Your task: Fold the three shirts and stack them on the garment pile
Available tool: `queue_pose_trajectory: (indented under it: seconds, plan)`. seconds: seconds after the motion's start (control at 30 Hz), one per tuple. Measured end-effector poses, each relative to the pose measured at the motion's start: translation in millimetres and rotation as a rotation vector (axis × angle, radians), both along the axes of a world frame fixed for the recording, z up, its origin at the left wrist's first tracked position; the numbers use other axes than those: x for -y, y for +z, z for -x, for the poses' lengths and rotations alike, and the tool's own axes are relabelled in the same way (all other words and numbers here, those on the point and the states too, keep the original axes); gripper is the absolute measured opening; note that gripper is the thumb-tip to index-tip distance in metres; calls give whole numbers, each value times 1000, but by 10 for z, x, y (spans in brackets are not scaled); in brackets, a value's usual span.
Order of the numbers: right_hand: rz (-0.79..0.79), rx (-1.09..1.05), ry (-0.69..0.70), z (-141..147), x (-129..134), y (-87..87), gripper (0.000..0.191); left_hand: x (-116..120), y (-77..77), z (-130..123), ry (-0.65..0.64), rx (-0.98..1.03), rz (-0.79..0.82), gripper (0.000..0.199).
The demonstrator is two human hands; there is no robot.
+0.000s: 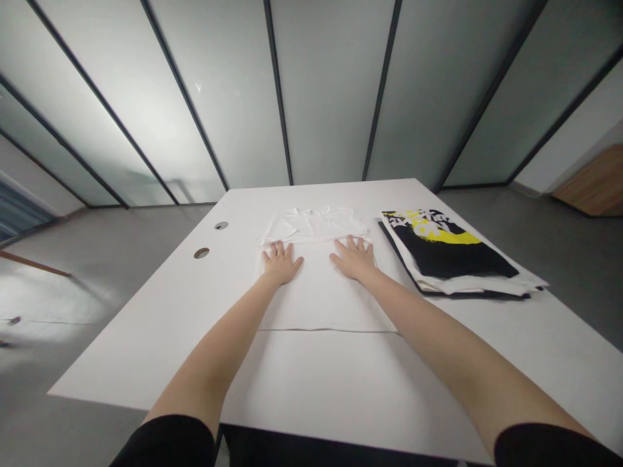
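A white T-shirt lies flat on the white table, with its collar at the far end and a sleeve folded in at the far left. My left hand rests palm down on the shirt, fingers spread, and my right hand does likewise a little to its right. Neither hand grips the cloth. To the right of my right hand lies a folded black-and-white garment with a yellow print, on top of a stack with black and white layers.
Two round cable holes pierce the table's left side. The table's edges drop to a grey floor on the left, right and far sides. Dark-framed glass panels stand behind it, and a wooden cabinet shows at far right.
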State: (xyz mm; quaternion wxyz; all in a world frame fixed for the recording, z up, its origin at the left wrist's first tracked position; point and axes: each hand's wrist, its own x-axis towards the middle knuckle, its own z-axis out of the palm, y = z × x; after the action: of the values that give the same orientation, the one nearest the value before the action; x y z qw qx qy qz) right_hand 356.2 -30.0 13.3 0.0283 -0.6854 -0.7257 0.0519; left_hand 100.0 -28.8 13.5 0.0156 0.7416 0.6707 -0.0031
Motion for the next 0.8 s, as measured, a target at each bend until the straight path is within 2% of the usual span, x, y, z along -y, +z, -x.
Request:
queue_pose_trajectory:
  seconds: [0.17,0.3,0.4,0.5,0.6,0.67,0.8]
  plan:
    - [-39,27,57,-40,-315,30,67,-288,30,12,-13,30,-37,74]
    - [-109,12,57,-20,-280,83,59,-234,88,20,14,94,-204,55]
    - [-198,-24,53,-26,-81,124,52,-45,167,99,18,119,-271,46]
    - [-155,-51,94,-139,215,104,47,254,217,256,-8,78,-207,40]
    - [-113,-83,233,-376,562,2,47,614,200,436,-67,-6,-103,31]
    - [-98,-95,318,-564,804,-81,52,840,173,532,-99,-39,-110,28]
    - [-111,-191,410,-861,1220,-159,47,1141,183,597,-161,13,-32,26]
